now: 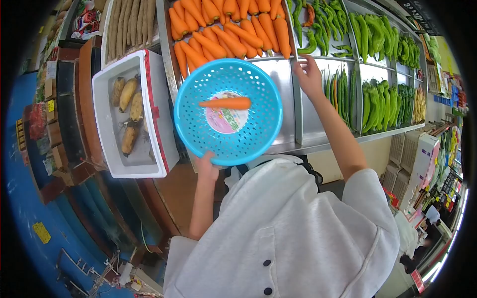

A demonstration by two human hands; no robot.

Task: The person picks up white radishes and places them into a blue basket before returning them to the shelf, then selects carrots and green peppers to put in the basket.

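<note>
My left hand [206, 166] grips the near rim of a round blue plastic colander [271, 107]. One carrot [226, 103] lies inside it, across a printed round label [228, 121]. My right hand [309, 75] is over the metal divider to the right of the colander, with its fingers partly bent and apart and nothing visible in them. Just beyond that hand are the heap of carrots [233, 37] and a curled green pepper [309, 43]. Below and to its right lie thin long peppers [342, 94]. The colander hides part of the metal tray.
A white foam box [164, 134] on the left holds several lotus roots [130, 139]. Long brown roots [128, 27] lie at the upper left. Compartments of green peppers [375, 35] fill the right side. The metal display's front edge [318, 147] runs near my body.
</note>
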